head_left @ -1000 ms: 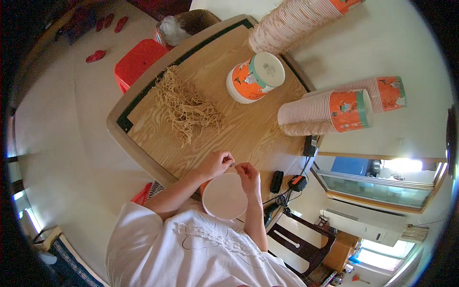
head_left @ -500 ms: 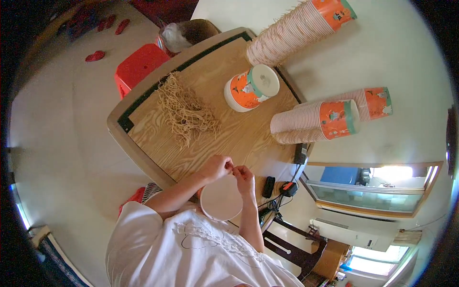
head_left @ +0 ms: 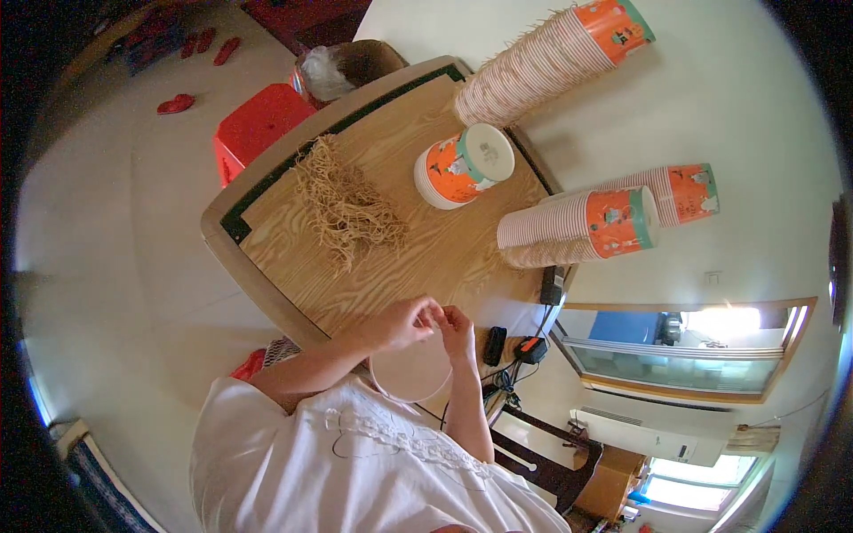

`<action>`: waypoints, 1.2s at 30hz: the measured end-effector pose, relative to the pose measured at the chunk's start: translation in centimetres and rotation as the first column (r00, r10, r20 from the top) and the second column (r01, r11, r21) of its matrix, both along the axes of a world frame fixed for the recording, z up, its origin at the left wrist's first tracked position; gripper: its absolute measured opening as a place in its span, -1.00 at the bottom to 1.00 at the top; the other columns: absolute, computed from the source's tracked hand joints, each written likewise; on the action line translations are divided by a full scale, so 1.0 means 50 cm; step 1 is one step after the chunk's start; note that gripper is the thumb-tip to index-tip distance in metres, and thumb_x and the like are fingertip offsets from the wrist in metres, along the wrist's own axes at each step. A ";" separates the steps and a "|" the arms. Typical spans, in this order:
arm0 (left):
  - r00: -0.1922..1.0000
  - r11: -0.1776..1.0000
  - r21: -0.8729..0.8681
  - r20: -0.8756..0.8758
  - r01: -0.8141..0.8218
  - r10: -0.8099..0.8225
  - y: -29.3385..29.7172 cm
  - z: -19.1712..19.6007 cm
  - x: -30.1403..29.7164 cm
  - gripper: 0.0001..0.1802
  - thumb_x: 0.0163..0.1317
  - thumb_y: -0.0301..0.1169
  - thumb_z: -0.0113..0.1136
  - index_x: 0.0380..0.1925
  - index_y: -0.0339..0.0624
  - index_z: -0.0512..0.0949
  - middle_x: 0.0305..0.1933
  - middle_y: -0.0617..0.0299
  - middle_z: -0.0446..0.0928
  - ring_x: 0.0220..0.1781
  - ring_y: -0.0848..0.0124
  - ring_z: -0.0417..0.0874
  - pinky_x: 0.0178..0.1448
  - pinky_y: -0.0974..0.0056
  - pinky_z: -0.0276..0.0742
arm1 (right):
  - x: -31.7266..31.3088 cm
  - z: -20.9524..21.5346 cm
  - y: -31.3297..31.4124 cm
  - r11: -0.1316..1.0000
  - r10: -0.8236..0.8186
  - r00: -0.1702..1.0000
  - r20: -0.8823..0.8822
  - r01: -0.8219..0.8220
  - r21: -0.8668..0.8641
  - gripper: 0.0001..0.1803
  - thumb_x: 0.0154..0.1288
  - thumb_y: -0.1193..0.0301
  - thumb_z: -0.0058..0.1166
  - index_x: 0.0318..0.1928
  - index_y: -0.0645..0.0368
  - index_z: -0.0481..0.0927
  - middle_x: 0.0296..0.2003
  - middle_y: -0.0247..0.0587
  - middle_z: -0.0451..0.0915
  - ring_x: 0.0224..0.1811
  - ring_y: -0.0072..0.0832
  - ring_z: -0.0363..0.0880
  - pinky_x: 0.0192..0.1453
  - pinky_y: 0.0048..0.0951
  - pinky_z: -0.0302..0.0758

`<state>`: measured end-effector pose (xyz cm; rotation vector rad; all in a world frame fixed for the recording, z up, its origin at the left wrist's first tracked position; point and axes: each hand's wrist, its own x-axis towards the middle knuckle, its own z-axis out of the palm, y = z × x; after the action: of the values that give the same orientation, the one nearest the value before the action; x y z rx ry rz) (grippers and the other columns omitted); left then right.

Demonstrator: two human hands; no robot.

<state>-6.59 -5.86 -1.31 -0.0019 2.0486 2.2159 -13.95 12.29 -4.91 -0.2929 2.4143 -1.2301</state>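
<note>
The bowl (head_left: 410, 373) is a pale, round paper one, sitting low in front of the person's chest, right at the near edge of the wooden table (head_left: 444, 258), mouth up and plain inside. Compared with a second ago, it's in pretty much the same spot under the hands; the hands have stayed together above it, and the view has just shifted a bit, so the table and cups sit elsewhere in frame. The left hand (head_left: 402, 323) and right hand (head_left: 457, 327) meet just over the bowl's far rim, fingertips touching, fingers curled in and pinched together. They look like they're pinching a thin strand of something, but it's too small to be sure. The straw pile (head_left: 348, 206) lies further up the table, well apart from the hands.
</note>
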 end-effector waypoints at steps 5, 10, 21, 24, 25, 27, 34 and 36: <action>0.978 0.979 0.121 -0.151 0.162 -0.144 0.102 -0.028 0.016 -0.54 0.00 -0.44 0.28 -0.06 -0.10 0.36 -0.40 0.24 0.51 -0.31 0.44 0.56 -0.26 0.32 0.51 | -0.007 -0.007 0.039 0.828 -0.108 0.854 0.508 0.361 -0.430 -0.92 0.17 0.52 -0.03 -0.36 0.27 0.51 -0.38 -0.25 0.54 -0.32 -0.55 0.47 -0.23 -0.55 0.41; 0.961 0.964 -0.205 -0.254 -0.169 0.115 0.087 -0.029 -0.024 -0.74 0.03 -0.46 0.22 -0.25 -0.19 0.44 -0.50 0.15 0.50 -0.43 0.33 0.56 -0.33 0.27 0.48 | 0.010 0.007 0.038 0.901 -0.177 0.941 0.289 0.274 -0.338 -0.86 0.24 0.47 -0.03 -0.27 0.29 0.54 -0.34 -0.29 0.55 -0.28 -0.55 0.48 -0.16 -0.58 0.41; 0.992 0.863 -0.505 -0.122 -0.025 -0.042 0.101 -0.074 -0.095 -0.85 -0.06 -0.32 0.18 -0.50 -0.14 0.56 -0.45 0.07 0.57 -0.36 0.12 0.60 -0.25 0.07 0.49 | 0.020 -0.019 0.090 0.688 -0.146 0.758 0.636 0.540 -0.485 -0.87 0.27 0.42 -0.01 -0.25 0.21 0.50 -0.34 -0.28 0.56 -0.31 -0.50 0.55 -0.23 -0.52 0.50; 0.992 0.873 -0.483 -0.126 -0.061 -0.001 0.111 -0.095 -0.089 -0.86 -0.01 -0.34 0.15 -0.52 -0.18 0.54 -0.52 0.06 0.55 -0.44 0.11 0.58 -0.31 0.07 0.46 | 0.032 -0.018 0.086 0.686 -0.186 0.761 0.622 0.554 -0.472 -0.86 0.27 0.42 -0.02 -0.24 0.22 0.50 -0.33 -0.29 0.55 -0.30 -0.51 0.53 -0.20 -0.53 0.48; 0.993 0.873 -0.485 -0.120 -0.059 0.001 0.109 -0.099 -0.085 -0.86 -0.01 -0.34 0.15 -0.52 -0.18 0.54 -0.52 0.06 0.55 -0.44 0.11 0.58 -0.31 0.07 0.46 | 0.037 -0.006 0.073 0.694 -0.201 0.778 0.595 0.542 -0.474 -0.85 0.27 0.42 -0.01 -0.22 0.23 0.50 -0.32 -0.29 0.55 -0.30 -0.53 0.52 -0.19 -0.54 0.47; 0.992 0.901 -0.424 -0.117 -0.094 0.048 0.105 -0.102 -0.084 -0.86 -0.02 -0.35 0.15 -0.54 -0.19 0.53 -0.52 0.05 0.55 -0.45 0.09 0.57 -0.33 0.06 0.45 | 0.042 0.012 0.052 0.700 -0.217 0.794 0.568 0.532 -0.476 -0.84 0.27 0.42 -0.01 -0.21 0.24 0.49 -0.31 -0.29 0.55 -0.30 -0.54 0.51 -0.17 -0.55 0.46; 0.980 0.889 -0.430 -0.176 -0.160 0.091 0.103 -0.092 -0.084 -0.87 -0.04 -0.37 0.15 -0.56 -0.20 0.52 -0.54 0.04 0.54 -0.46 0.10 0.56 -0.36 0.08 0.43 | 0.035 0.011 0.050 0.826 -0.225 0.911 0.347 0.367 -0.427 -0.85 0.23 0.44 0.03 -0.25 0.28 0.53 -0.36 -0.30 0.55 -0.31 -0.58 0.48 -0.16 -0.58 0.41; 0.993 0.897 -0.430 -0.097 -0.108 0.073 0.102 -0.091 -0.087 -0.88 -0.05 -0.35 0.14 -0.57 -0.15 0.55 -0.52 0.08 0.56 -0.42 0.12 0.59 -0.30 0.06 0.48 | 0.035 0.010 0.052 0.829 -0.213 0.920 0.330 0.349 -0.438 -0.85 0.23 0.44 0.04 -0.27 0.28 0.54 -0.37 -0.31 0.55 -0.31 -0.59 0.47 -0.18 -0.59 0.40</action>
<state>-10.92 -0.75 -5.87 -0.0532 2.5923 1.7758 -12.20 14.89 -4.41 0.1005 1.9272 -1.8852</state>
